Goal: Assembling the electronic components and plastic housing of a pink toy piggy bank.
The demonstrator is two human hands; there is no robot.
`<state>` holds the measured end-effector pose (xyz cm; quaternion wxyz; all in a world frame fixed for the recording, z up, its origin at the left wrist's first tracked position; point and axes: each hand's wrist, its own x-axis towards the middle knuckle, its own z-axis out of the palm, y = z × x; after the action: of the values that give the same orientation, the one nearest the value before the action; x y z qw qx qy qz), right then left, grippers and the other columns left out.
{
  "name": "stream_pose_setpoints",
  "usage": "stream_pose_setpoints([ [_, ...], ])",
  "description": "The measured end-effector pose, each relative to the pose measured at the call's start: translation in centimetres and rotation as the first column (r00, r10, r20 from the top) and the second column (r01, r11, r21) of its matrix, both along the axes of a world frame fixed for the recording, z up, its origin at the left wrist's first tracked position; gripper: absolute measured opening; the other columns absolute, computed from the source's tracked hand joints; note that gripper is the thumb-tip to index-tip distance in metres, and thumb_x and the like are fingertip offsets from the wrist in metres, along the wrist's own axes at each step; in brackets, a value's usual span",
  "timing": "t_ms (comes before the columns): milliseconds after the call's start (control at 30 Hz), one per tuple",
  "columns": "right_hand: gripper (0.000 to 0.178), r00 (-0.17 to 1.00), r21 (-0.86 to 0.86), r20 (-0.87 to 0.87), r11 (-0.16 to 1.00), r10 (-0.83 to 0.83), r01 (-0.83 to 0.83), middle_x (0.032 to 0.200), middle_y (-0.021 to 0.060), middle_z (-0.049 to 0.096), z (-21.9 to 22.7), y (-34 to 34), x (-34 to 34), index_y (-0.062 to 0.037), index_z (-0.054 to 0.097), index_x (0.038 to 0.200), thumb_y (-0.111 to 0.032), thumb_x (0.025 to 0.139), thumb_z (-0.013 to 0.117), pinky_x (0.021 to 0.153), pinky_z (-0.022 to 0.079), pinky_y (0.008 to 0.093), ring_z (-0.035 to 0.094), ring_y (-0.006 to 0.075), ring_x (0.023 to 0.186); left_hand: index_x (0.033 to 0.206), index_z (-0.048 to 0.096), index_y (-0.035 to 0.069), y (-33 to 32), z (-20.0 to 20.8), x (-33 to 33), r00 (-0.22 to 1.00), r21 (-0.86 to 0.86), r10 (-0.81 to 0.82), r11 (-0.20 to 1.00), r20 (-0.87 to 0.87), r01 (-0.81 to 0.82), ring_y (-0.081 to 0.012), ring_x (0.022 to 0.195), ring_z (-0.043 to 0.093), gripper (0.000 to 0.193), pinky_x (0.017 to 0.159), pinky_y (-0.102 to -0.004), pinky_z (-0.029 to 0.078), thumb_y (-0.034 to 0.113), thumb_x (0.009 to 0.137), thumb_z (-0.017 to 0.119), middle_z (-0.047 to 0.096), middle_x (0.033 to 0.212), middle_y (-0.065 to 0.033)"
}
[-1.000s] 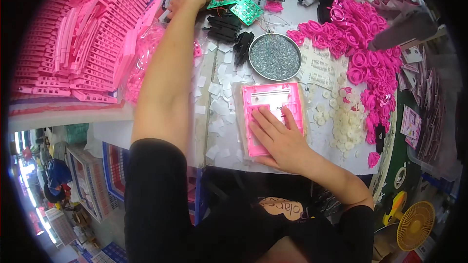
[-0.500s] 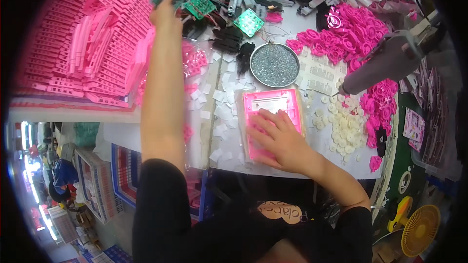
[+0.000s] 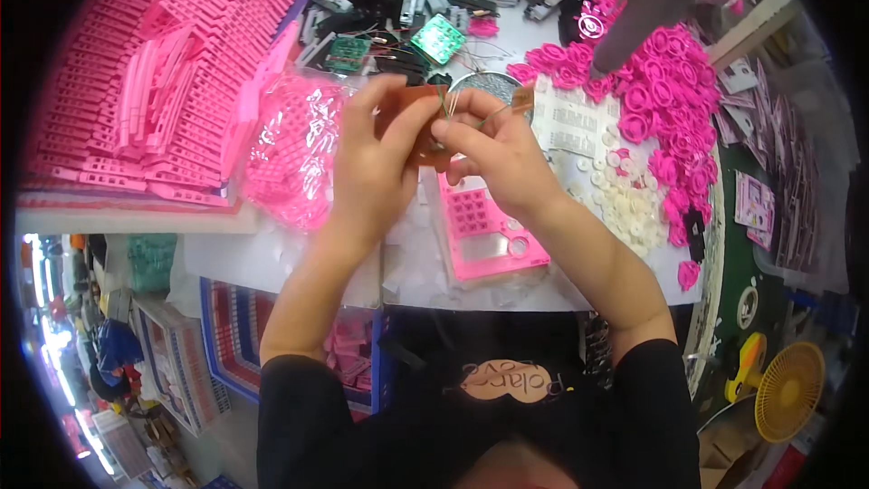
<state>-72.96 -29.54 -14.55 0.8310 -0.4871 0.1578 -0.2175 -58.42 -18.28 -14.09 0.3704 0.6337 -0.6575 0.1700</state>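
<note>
My left hand (image 3: 376, 156) and right hand (image 3: 503, 156), close together, both grip a thin brown wired circuit board (image 3: 422, 91) off the far-left corner of the pink rectangular plastic casing (image 3: 498, 228), right hand nearer.

I count one left hand (image 3: 380, 152), one right hand (image 3: 503, 150), at least one brown circuit board (image 3: 427, 91), two green circuit boards (image 3: 439, 39), one round dish (image 3: 485, 73), one yellow fan (image 3: 789, 391); pink rings (image 3: 647, 101) and white discs (image 3: 629, 210) are too many to number.

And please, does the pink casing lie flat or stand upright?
Lying flat: the pink casing shows its broad, grid-patterned face upward.
</note>
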Motion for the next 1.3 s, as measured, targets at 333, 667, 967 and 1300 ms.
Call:
stream_pose_setpoints([
  [333,0.018,0.999,-0.199,-0.037,0.98,0.008,-0.016,0.088,0.0042,0.07,-2.0,0.5,-3.1,0.001,0.066,0.108,-0.012,0.095,0.068,0.061,0.054,0.0241,0.065,0.0082,0.073,0.135,0.051,-0.003,6.3,-2.5,-4.1,0.095,0.06,0.04,0.974,-0.995,0.218,-0.0221,0.117,0.06,0.041,0.105,-0.0377,0.045,-0.001,0.094,0.058,0.062,0.124,-0.0119],
  [667,0.026,0.985,0.054,-0.032,0.984,-0.167,0.169,0.085,0.0075,0.073,-3.2,2.5,-4.4,-0.0002,0.071,0.101,-0.023,0.103,0.061,0.059,0.052,0.0234,0.063,0.0078,0.067,0.133,0.052,-0.001,5.4,-3.8,-3.6,-0.412,-0.259,-0.168,0.95,-0.896,0.175,-0.0192,0.091,0.064,0.035,0.091,-0.0409,0.055,0.018,0.103,0.053,0.066,0.111,-0.01],
  [967,0.014,0.951,-0.5,0.135,0.809,-0.279,0.309,0.081,0.004,0.07,-3.8,3.2,-5.4,-0.0002,0.07,0.104,-0.012,0.097,0.069,0.06,0.049,0.0216,0.06,0.0046,0.069,0.134,0.05,0.004,5.6,-5.0,-4.0,-0.431,-0.305,-0.207,0.937,-0.879,0.172,-0.0169,0.081,0.06,0.037,0.074,-0.0355,0.058,0.027,0.105,0.051,0.065,0.11,-0.0114],
  [1300,0.034,0.906,-0.714,-0.406,0.661,-0.121,-0.231,0.069,0.0034,0.063,-2.2,1.6,-6.5,-0.0016,0.067,0.108,-0.027,0.087,0.078,0.058,0.047,0.0267,0.058,0.0105,0.062,0.135,0.044,0.002,5.3,-3.4,-5.0,-0.173,-0.301,-0.26,0.91,-0.95,0.287,-0.0246,0.071,0.067,0.039,0.06,-0.0342,0.058,0.029,0.108,0.043,0.067,0.111,-0.0241],
])
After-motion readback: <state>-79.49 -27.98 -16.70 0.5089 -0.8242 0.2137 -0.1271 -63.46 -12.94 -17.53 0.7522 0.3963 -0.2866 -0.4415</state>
